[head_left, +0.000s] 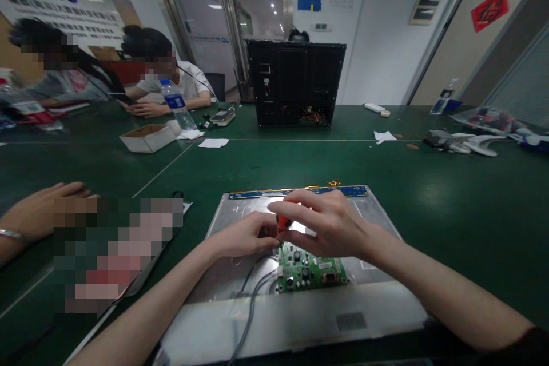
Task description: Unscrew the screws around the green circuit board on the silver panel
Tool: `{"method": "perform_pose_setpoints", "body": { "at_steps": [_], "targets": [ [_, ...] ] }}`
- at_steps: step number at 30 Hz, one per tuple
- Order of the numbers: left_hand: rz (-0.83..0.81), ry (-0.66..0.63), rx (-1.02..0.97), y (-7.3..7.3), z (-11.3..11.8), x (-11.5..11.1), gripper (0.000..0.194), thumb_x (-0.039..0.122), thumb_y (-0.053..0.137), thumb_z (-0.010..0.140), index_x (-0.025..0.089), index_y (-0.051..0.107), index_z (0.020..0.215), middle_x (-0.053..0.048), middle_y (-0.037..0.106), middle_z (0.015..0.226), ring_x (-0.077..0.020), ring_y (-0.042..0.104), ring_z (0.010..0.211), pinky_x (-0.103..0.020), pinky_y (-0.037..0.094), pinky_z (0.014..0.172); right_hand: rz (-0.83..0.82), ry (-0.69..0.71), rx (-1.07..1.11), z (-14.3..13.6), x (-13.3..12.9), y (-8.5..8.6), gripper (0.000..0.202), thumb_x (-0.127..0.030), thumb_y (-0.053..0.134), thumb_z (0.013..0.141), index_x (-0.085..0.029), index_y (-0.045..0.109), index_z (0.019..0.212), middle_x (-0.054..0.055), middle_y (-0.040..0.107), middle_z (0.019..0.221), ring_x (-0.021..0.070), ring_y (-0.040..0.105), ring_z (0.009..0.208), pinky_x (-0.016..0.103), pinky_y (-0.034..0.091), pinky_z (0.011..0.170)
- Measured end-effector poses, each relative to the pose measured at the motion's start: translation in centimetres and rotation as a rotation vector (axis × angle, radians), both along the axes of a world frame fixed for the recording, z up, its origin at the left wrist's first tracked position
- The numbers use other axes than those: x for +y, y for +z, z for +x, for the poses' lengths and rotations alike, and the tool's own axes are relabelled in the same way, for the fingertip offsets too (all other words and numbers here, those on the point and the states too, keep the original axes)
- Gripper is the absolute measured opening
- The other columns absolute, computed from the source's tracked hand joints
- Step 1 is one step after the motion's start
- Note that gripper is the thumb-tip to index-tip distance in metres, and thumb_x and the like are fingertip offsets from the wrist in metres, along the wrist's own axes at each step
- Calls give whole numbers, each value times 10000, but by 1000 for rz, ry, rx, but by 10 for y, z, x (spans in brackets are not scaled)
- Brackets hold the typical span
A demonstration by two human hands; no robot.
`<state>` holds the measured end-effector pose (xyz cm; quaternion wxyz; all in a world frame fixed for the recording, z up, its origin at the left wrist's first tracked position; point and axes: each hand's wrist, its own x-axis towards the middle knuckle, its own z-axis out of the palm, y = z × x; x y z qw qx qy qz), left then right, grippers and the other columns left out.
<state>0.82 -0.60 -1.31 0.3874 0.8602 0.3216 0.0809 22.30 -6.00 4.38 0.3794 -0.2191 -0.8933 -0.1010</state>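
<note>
Your metal panel [235, 210] lies flat on the near side of the tabletop [454, 194], with the green circuit board [311, 271] inside its edges. Open tabletop runs beyond the panel's right edge; a blue strip board [253, 194] lines its far edge. Your right hand [328, 223], palm down, pinches the orange-and-black tool [283, 221] above the circuit board's far-left corner. Your left hand [246, 234] curls beside it; whether it grips cannot be told.

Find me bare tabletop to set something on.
The green table looks bare between the metal panel and black box, and right of the panel beyond the right forearm. Crowded: around the circuit board, where left hand and right hand meet at a red tool, and left of the panel, near another person's hand.
</note>
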Motion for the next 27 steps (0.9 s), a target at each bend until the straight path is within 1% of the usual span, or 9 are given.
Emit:
{"method": "perform_pose_setpoints", "body": {
  "at_steps": [2, 4, 7, 12, 15, 18, 23, 25, 27],
  "targets": [
    [-10, -8, -27, -1, 0, -1, 140, 271, 578, 788, 158, 605, 866, -22, 631, 819, -206, 570, 784, -290, 453, 702, -51, 22, 6, 0, -1, 1, 325, -229, 488, 920, -147, 486, 1234, 92, 638, 1131, 147, 634, 930, 236, 473, 578],
    [-28, -13, -43, -1, 0, -1, 140, 275, 574, 801, 160, 600, 876, -22, 629, 805, -202, 570, 772, -287, 454, 689, -92, 40, 10, 0, -2, 2, 372, -169, 467, 899, -137, 457, 1269, 108, 618, 1198, 156, 618, 1007, 237, 489, 606],
    [-47, -26, -43, 1, 1, -1, 148, 282, 580, 801, 162, 600, 885, -15, 617, 784, -190, 563, 738, -281, 448, 667, -102, 41, 12, 0, -1, 1, 376, -147, 461, 889, -136, 447, 1265, 101, 623, 1153, 146, 617, 951, 236, 471, 578],
    [-65, -40, -33, 5, 2, 0, 101, 255, 563, 781, 165, 585, 822, 12, 566, 714, -156, 520, 651, -246, 415, 592, -48, -22, -1, 0, 0, -1, 275, -244, 503, 906, -176, 505, 1172, 53, 610, 1001, 118, 570, 737, 232, 387, 494],
    [-43, -24, -14, 5, 2, 0, 110, 272, 573, 774, 164, 574, 796, 15, 551, 706, -160, 515, 659, -248, 414, 596, -31, -29, -29, 1, 1, 0, 228, -281, 509, 919, -185, 532, 1125, 34, 596, 928, 107, 542, 686, 228, 365, 484],
    [-27, -8, -1, 4, 1, 0, 111, 267, 579, 765, 164, 574, 808, 9, 562, 724, -167, 526, 677, -251, 418, 608, -60, -14, -23, 1, 1, 0, 252, -280, 509, 922, -179, 523, 1153, 42, 620, 945, 117, 573, 726, 230, 394, 507],
    [-25, -11, -6, 4, 2, -3, 131, 290, 567, 796, 164, 585, 828, -2, 581, 739, -175, 538, 690, -255, 424, 623, -131, 29, 2, 1, -1, 2, 363, -192, 473, 905, -138, 453, 1263, 101, 636, 1148, 145, 620, 917, 237, 474, 594],
    [-21, -7, -5, 4, 2, -3, 150, 308, 570, 805, 164, 590, 841, -5, 582, 743, -179, 540, 696, -261, 428, 630, -136, 34, 1, 0, -2, 3, 379, -160, 451, 894, -141, 445, 1272, 104, 633, 1152, 148, 618, 933, 241, 481, 607],
    [-27, -7, 2, 5, 2, -2, 139, 296, 574, 796, 166, 590, 841, 0, 577, 732, -177, 537, 686, -258, 424, 620, -132, 20, 0, 0, -2, 3, 350, -173, 453, 897, -147, 463, 1247, 93, 638, 1092, 144, 616, 884, 238, 463, 579]
  ]
}}
